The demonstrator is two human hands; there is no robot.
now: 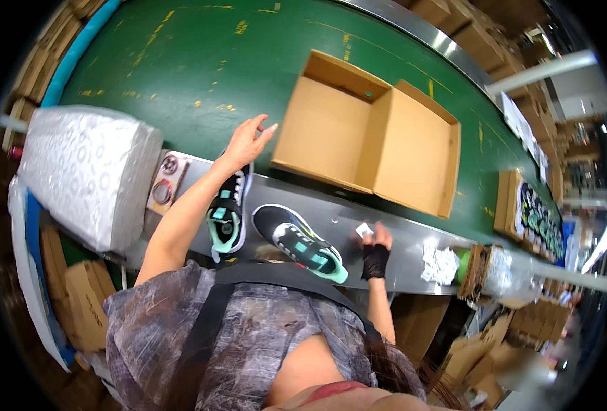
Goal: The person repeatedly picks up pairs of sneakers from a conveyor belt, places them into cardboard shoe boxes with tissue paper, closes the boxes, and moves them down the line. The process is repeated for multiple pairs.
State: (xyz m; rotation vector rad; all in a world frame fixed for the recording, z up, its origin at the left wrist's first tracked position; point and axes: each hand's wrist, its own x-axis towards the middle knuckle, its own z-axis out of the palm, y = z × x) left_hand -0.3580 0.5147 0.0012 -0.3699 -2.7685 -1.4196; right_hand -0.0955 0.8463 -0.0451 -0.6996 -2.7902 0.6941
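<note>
My left hand [247, 142], bare, is stretched over the green belt just left of an open brown shoebox [413, 154]; its fingers are apart and hold nothing. The shoebox is unfolded with its lid to the right, and nothing shows inside it. Below my left forearm lies a dark sneaker [225, 214] with mint-green trim, partly covered by my arm. A matching sneaker [296, 240] lies tilted on the metal ledge between my hands. My right hand [377, 252], in a black fingerless glove, pinches a small white square slip [364, 230] over the ledge.
A large bundle wrapped in clear plastic [84, 171] stands at the left beside a small patterned box [167, 181]. Crumpled white paper [440, 264] lies on the metal ledge [403, 267] at the right. Farther right, a carton [505, 202] with several shoes stands on the green belt [180, 61].
</note>
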